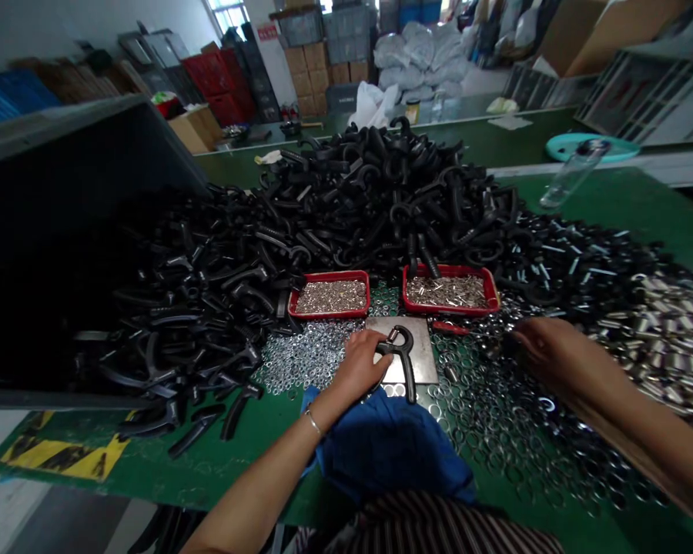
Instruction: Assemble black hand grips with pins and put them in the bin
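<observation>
Grey crates (346,35) and pale sacks (419,58) stack up behind a green counter (167,473). On it, the fingers of the left hand (361,360) are closed around a black handle (408,373), holding it over a metal plate (427,350). That forearm slants up from the bottom edge, a thin bracelet (312,422) at the wrist. The right hand (546,346) reaches in from the right, bent down over small dark parts; its fingers are blurred, so I cannot tell whether they are spread or pinching something.

Curved into a hook at the top, the handle has a straight stem pointing back toward the person (a short shiny piece shows at the hook).

Just beside the plate, small washers (300,358) spread to the left and larger rings (490,431) to the right. Beyond it sit two red trays, the left tray (329,315) and the right tray (450,311), holding small metal bits, with a heap of black handles (369,200) behind. A big grey bin (63,127) walls off the left side; metal sleeves (670,338) crowd the far right. Green surface shows at the near left edge, by striped tape (63,454), while blue cloth (393,446) borders the plate's near side.
</observation>
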Motion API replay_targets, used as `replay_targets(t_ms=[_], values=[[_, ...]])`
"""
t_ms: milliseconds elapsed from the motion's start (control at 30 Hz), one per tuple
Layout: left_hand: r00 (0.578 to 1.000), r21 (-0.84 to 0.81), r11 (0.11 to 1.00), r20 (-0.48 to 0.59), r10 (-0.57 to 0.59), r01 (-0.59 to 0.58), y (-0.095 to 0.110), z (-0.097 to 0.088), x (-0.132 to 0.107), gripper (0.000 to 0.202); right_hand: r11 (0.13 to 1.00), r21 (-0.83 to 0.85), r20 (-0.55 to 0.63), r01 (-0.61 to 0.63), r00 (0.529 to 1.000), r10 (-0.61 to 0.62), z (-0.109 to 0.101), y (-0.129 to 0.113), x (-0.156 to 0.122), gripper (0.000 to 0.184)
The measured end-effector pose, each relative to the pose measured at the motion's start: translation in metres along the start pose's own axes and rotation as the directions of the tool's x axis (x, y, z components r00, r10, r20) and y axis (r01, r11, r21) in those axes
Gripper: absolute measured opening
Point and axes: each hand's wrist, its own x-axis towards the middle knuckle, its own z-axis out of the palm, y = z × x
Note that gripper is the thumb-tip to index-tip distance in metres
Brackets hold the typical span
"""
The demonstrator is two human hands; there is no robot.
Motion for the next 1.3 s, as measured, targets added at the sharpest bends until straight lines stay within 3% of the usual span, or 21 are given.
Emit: replay_targets(t_ms=[100,200,300,400,467,533,600,667,733,800,933,1167,1233,1300], values=[[1.000,0.003,1.000,-0.009,0.027,-0.027,0.001,0.004,-0.007,0.041,0.981,-0.080,0.067,0.179,0.982,-0.174,0.029,-0.041,0.027,0.024],[0.998,-0.025,0.998,-0.041,0.053,-0.054,0.003,0.007,-0.009,0.041,0.948,-0.215,0.071,0.234,0.972,-0.223,0.049,-0.067,0.040,0.019],[0.997,-0.060,0.997,-0.058,0.047,-0.051,0.003,0.008,-0.007,0.037,0.921,-0.278,0.123,0.271,0.961,-0.246,0.050,-0.072,0.041,0.021],[0.998,-0.080,0.996,-0.044,0.046,-0.049,-0.001,0.005,-0.007,0.040,0.938,-0.234,0.104,0.255,0.966,-0.237,0.038,-0.068,0.038,0.025],[0.997,-0.110,0.991,0.004,0.083,-0.083,-0.007,0.000,-0.010,0.046,0.978,-0.125,0.039,0.165,0.986,-0.161,0.028,-0.070,0.039,0.028],[0.991,-0.149,0.982,0.040,0.124,-0.117,-0.014,-0.004,-0.013,0.050,0.991,0.131,0.003,0.029,1.000,-0.030,0.022,-0.080,0.042,0.034],[0.992,-0.171,0.978,0.033,0.124,-0.116,-0.018,-0.007,-0.016,0.051,0.877,0.473,0.035,-0.088,0.996,0.081,0.025,-0.099,0.047,0.039],[0.995,-0.175,0.980,0.006,0.099,-0.096,-0.019,-0.006,-0.016,0.050,0.682,0.716,0.087,-0.147,0.989,0.122,0.038,-0.123,0.052,0.040],[0.996,-0.175,0.980,-0.015,0.088,-0.089,-0.018,-0.003,-0.015,0.049,0.551,0.817,0.117,-0.171,0.984,0.132,0.056,-0.146,0.056,0.040],[0.995,-0.180,0.979,-0.032,0.089,-0.094,-0.017,0.000,-0.014,0.049,0.499,0.848,0.130,-0.179,0.983,0.132,0.075,-0.162,0.058,0.040],[0.995,-0.200,0.975,-0.057,0.083,-0.093,-0.018,0.003,-0.014,0.048,0.488,0.854,0.128,-0.182,0.982,0.142,0.092,-0.172,0.058,0.039],[0.996,-0.202,0.976,-0.048,0.074,-0.082,-0.020,0.003,-0.014,0.047,0.495,0.847,0.131,-0.195,0.978,0.161,0.087,-0.169,0.056,0.035],[0.996,-0.202,0.976,-0.048,0.076,-0.084,-0.021,0.004,-0.013,0.047,0.519,0.833,0.129,-0.193,0.979,0.156,0.087,-0.170,0.054,0.034],[0.996,-0.200,0.976,-0.050,0.078,-0.086,-0.022,0.005,-0.013,0.048,0.606,0.777,0.123,-0.170,0.985,0.118,0.087,-0.172,0.053,0.031]])
